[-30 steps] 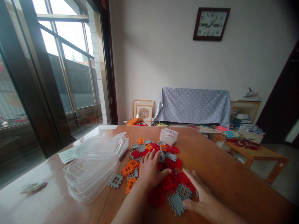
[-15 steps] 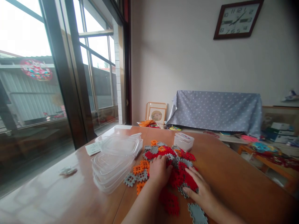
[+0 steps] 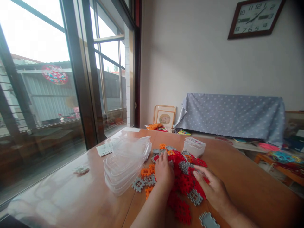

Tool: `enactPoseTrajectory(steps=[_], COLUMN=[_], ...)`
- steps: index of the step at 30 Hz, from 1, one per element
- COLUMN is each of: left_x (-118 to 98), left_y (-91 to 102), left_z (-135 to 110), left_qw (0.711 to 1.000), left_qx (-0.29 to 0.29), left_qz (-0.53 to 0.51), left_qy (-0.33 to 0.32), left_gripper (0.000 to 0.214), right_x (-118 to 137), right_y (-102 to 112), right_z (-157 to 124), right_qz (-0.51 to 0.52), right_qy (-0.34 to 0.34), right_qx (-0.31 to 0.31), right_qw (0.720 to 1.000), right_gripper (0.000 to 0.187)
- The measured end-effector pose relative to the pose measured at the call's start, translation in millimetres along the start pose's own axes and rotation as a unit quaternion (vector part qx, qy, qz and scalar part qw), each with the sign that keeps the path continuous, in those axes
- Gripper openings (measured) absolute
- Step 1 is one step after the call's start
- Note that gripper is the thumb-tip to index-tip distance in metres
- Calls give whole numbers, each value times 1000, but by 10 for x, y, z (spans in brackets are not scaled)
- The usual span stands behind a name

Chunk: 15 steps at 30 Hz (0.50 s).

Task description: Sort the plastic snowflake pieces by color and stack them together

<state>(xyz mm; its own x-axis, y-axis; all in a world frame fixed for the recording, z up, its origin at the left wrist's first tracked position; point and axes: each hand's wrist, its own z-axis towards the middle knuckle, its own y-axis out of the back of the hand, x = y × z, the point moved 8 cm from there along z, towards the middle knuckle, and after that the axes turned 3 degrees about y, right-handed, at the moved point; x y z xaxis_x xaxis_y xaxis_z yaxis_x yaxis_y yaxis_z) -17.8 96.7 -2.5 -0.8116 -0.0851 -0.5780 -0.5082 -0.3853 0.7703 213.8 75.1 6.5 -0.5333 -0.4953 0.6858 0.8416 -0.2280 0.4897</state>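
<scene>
One clear box and stacked plasticware flanked the tile pile on the counter.
Left hand, loosely curled, lay over tiles; right hand, partly open, reached their edge. Grips and box contents were indeterminable.

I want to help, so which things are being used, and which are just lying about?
In use, it seems:
left hand, right hand, red pieces, gray pieces, orange pieces

Probably just lying about:
plastic lids, small box, paper, spotted cloth
</scene>
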Motion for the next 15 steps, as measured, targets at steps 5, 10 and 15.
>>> enactPoseTrajectory(steps=[5, 10, 15], left_x=[13, -43, -52], left_y=[-30, -69, -84], left_z=[-6, -35, -66], left_qw=[1000, 999, 998], left_qx=[4, 28, 47], left_qz=[2, 19, 38], left_qy=[4, -24, -30], left_gripper=[45, 41, 51], right_x=[94, 214, 197], right_y=[-27, -327, -574], right_z=[144, 285, 300], right_qz=[72, 156, 204], right_qy=[-32, -34, -53], right_qx=[-31, 0, 15], right_qw=[996, 987, 977], right_gripper=[46, 51, 50])
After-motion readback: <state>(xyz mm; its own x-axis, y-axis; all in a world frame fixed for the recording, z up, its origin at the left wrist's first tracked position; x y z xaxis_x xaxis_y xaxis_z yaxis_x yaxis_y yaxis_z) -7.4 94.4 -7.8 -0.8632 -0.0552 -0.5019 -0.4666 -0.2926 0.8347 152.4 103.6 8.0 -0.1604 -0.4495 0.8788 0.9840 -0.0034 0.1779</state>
